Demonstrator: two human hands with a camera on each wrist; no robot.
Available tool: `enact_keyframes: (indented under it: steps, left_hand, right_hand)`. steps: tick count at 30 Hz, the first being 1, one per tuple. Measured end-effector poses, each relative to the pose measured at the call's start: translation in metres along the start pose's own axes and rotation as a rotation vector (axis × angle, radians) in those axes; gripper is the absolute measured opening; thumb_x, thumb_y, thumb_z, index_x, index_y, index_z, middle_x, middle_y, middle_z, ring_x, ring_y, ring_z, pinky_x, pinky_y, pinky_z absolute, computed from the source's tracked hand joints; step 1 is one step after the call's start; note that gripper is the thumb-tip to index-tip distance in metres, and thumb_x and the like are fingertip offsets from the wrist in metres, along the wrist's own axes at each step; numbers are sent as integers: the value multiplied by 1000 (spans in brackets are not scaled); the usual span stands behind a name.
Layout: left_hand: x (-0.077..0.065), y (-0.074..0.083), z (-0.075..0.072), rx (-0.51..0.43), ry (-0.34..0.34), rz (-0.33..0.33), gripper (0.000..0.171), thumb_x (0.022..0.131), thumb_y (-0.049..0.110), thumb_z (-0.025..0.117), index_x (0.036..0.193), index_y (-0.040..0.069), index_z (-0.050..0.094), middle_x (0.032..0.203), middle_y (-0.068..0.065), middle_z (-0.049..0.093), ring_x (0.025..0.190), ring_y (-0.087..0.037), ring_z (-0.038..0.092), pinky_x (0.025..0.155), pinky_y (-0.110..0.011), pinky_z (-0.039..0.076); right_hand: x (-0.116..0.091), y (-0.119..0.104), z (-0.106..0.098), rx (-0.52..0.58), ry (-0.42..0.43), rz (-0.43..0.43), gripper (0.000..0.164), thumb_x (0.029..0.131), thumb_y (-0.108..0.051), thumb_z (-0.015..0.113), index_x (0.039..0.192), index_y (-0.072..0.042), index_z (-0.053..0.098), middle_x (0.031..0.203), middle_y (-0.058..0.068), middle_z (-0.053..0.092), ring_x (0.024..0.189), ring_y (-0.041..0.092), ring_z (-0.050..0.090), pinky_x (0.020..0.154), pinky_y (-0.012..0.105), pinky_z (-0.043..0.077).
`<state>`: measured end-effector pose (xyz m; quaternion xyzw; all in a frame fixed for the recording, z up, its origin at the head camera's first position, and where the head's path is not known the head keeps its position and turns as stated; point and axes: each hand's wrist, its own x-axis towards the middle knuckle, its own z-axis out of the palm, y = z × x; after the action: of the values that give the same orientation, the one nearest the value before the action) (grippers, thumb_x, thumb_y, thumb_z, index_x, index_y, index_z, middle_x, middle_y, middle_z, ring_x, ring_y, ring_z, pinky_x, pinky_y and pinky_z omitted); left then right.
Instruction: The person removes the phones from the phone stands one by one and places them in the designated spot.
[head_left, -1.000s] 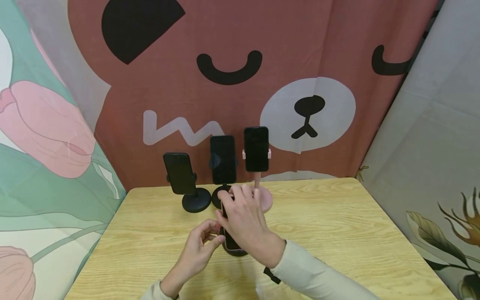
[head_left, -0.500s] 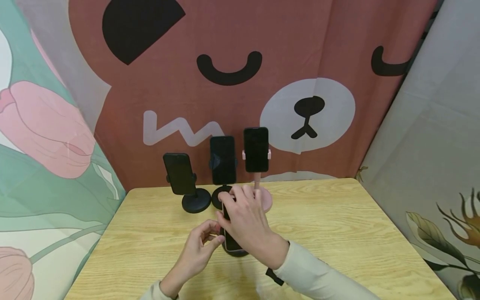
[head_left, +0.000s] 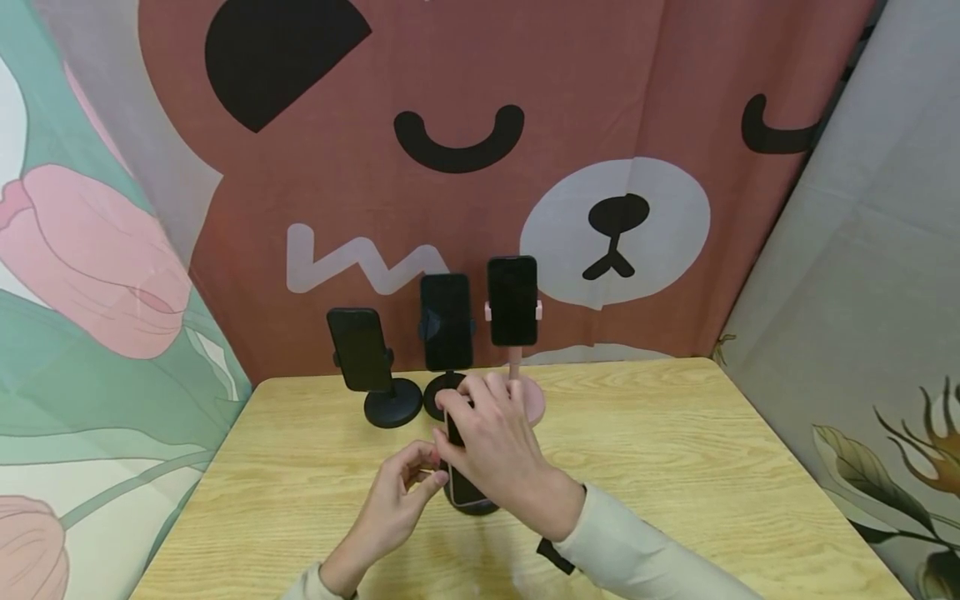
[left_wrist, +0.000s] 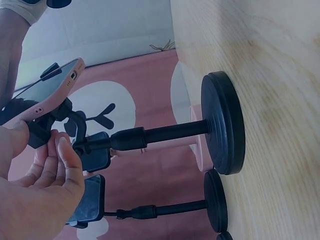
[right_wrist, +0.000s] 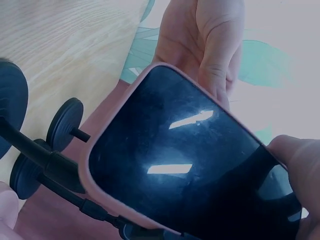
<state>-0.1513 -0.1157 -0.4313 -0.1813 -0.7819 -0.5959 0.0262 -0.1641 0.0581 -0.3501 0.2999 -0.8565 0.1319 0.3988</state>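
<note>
My right hand (head_left: 498,446) grips a phone (right_wrist: 175,150) in a pink case, thumb along one long edge and fingers over the far end. The dark screen faces up. Beneath it is the clamp (left_wrist: 42,127) of a black phone stand, whose round base (left_wrist: 220,125) rests on the table. My left hand (head_left: 401,500) pinches one side of that clamp between thumb and fingers. Most of the clamp and the phone's back are hidden in the head view. Whether the clamp's far arm touches the phone, I cannot tell.
Behind my hands, a black stand carries a phone (head_left: 362,348) at the left. Another black stand holds a phone (head_left: 447,321) in the middle, and a pink stand holds a phone (head_left: 513,300) at the right. A bear-print curtain (head_left: 360,192) hangs behind the wooden table (head_left: 637,467).
Both hands keep their places on the phone and clamp. My right wrist and sleeve have shifted very slightly to the right and down.
</note>
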Motion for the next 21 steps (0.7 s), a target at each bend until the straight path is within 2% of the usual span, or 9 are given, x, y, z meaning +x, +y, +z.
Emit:
enact_keyframes:
  steps: [14, 21]
  left_hand:
    - [0, -2, 2, -15, -10, 4, 17, 98, 11, 66, 111, 0, 65, 109, -18, 67, 94, -4, 65, 81, -23, 56]
    - [2, -3, 2, -4, -22, 56, 17, 98, 9, 64, 113, 1, 65, 109, -17, 68, 94, -5, 66, 81, -25, 57]
  right_hand:
    - [-1, 4, -1, 31, 15, -58, 25, 78, -30, 85, 96, -22, 70, 87, -3, 58, 80, 16, 43, 71, 33, 28]
    - [-1, 7, 0, 35, 20, -99, 25, 78, -31, 86, 96, -22, 71, 87, -4, 58, 80, 16, 42, 72, 34, 28]
